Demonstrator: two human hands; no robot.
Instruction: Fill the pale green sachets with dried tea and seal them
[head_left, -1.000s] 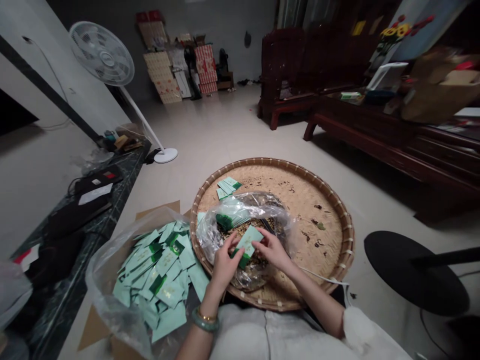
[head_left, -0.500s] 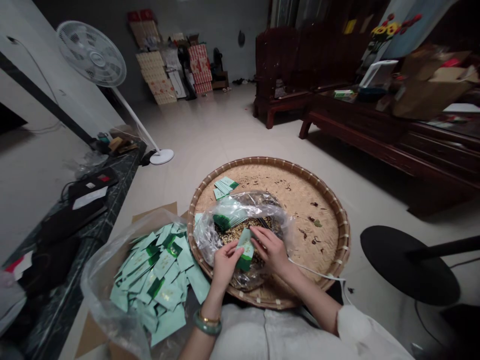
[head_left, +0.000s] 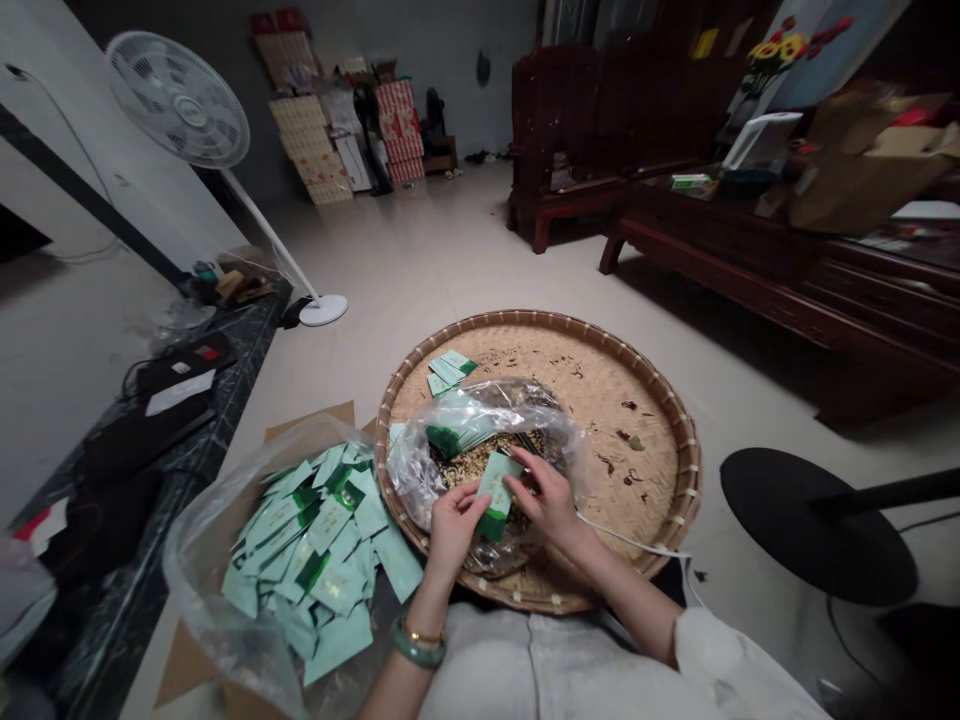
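A pale green packet (head_left: 496,495) with a dark green end stands tilted between my left hand (head_left: 454,530) and my right hand (head_left: 546,502), pinched by the fingertips of both. Under my hands lies a clear plastic bag (head_left: 480,425) holding tan granular material and a bundle of green packets. It rests on a round woven bamboo tray (head_left: 637,450), which also bears a small stack of packets (head_left: 448,371). To my left, a plastic-lined carton holds a heap of loose green packets (head_left: 319,540).
A dark marble-topped bench (head_left: 172,430) with black items runs along the left. A standing fan (head_left: 178,100) rises beyond it. A dark wood table (head_left: 720,225) lies to the right, with a black round base (head_left: 814,525) near the tray. A white cable crosses the tray's edge.
The packet has tilted slightly between my fingers, and my hands have eased a little apart. The view has shifted slightly.
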